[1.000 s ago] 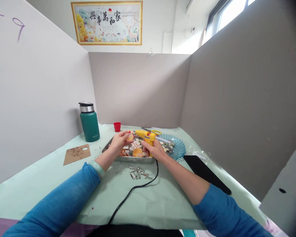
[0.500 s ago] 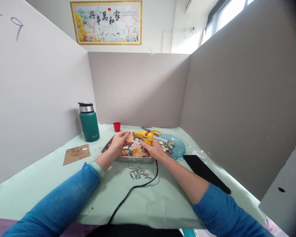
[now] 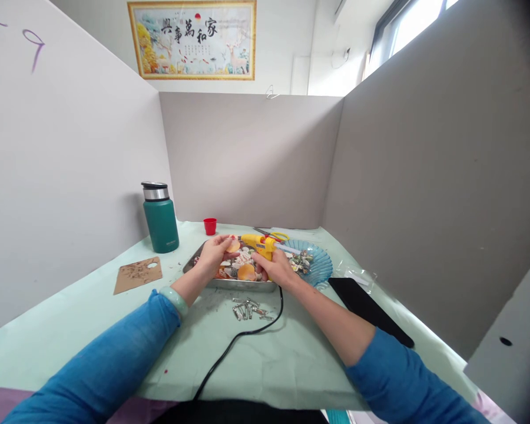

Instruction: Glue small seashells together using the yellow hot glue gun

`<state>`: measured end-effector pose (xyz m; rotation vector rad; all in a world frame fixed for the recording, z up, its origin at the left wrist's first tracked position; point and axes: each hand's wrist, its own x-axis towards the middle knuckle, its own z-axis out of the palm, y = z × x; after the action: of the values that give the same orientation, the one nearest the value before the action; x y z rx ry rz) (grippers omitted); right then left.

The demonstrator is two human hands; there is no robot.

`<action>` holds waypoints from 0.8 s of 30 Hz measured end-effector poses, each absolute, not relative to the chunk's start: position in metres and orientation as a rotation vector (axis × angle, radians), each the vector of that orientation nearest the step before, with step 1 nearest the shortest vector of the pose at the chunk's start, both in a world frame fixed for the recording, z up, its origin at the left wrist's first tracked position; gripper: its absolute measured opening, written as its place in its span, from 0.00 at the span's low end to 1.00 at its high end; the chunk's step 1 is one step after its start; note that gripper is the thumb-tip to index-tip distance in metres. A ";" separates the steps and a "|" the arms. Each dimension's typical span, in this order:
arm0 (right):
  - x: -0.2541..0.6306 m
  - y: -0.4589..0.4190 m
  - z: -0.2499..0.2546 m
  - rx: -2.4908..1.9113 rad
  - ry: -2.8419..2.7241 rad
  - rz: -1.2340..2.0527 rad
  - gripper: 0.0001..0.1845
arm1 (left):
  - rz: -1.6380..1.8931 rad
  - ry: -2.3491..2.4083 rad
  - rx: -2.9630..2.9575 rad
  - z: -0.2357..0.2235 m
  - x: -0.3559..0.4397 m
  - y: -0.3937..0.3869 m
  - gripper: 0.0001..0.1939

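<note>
Center frame: the left hand (image 3: 214,254), nearly closed, is pinching a peach-coloured piece (image 3: 234,246); the right hand (image 3: 277,268), wrapped around a yellow glue gun (image 3: 260,242), is holding it near the piece.

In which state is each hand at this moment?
Left hand: closed, holding a small orange piece.
Right hand: closed, holding the yellow glue gun by its handle.

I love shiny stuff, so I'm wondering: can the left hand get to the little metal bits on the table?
Probably yes: the metal bits lie uncovered on the near side of the tray. The left hand is holding a peach-coloured piece, though, so it might have to let go first.
</note>
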<state>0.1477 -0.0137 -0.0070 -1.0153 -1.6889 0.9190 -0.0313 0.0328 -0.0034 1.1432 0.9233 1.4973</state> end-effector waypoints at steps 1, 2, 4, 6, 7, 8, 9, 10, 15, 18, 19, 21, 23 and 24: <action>0.148 -0.013 -0.007 -1.015 -1.689 0.920 0.17 | 1.497 0.919 1.144 -0.003 -0.031 0.033 0.07; 0.148 -0.013 -0.008 -1.012 -1.692 0.920 0.18 | 1.499 0.916 1.145 -0.003 -0.031 0.033 0.07; 0.148 -0.013 -0.008 -1.021 -1.696 0.920 0.18 | 1.511 0.915 1.146 -0.003 -0.031 0.032 0.07; 0.148 -0.014 -0.007 -1.032 -1.696 0.915 0.17 | 1.525 0.926 1.146 -0.003 -0.030 0.031 0.08; 0.148 -0.014 -0.007 -1.033 -1.692 0.912 0.17 | 1.528 0.933 1.150 -0.003 -0.030 0.031 0.09; 0.148 -0.014 -0.007 -1.031 -1.685 0.912 0.17 | 1.527 0.940 1.158 -0.002 -0.030 0.030 0.09; 0.148 -0.014 -0.007 -1.027 -1.677 0.914 0.17 | 1.522 0.943 1.168 -0.002 -0.029 0.029 0.10; 0.148 -0.014 -0.007 -1.020 -1.671 0.916 0.17 | 1.516 0.942 1.178 -0.002 -0.029 0.029 0.10; 0.148 -0.012 -0.009 -0.999 -1.667 0.920 0.17 | 1.521 0.948 1.177 -0.001 -0.029 0.028 0.11; 0.149 -0.010 -0.011 -0.991 -1.690 0.917 0.18 | 1.545 0.948 1.162 0.000 -0.028 0.028 0.10; 0.149 -0.009 -0.012 -0.989 -1.704 0.916 0.19 | 1.550 0.946 1.160 0.000 -0.028 0.027 0.10; 0.149 -0.008 -0.013 -0.987 -1.726 0.913 0.19 | 1.559 0.938 1.168 0.001 -0.028 0.026 0.10; 0.149 -0.009 -0.013 -0.990 -1.720 0.904 0.20 | 1.562 0.936 1.187 0.001 -0.028 0.025 0.11; 0.148 -0.009 -0.012 -0.992 -1.707 0.898 0.19 | 1.560 0.938 1.199 0.002 -0.028 0.024 0.11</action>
<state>0.1483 -0.0094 -0.0121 -0.9923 -1.7071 0.8980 -0.0277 0.0245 0.0016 1.1987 0.9376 1.5599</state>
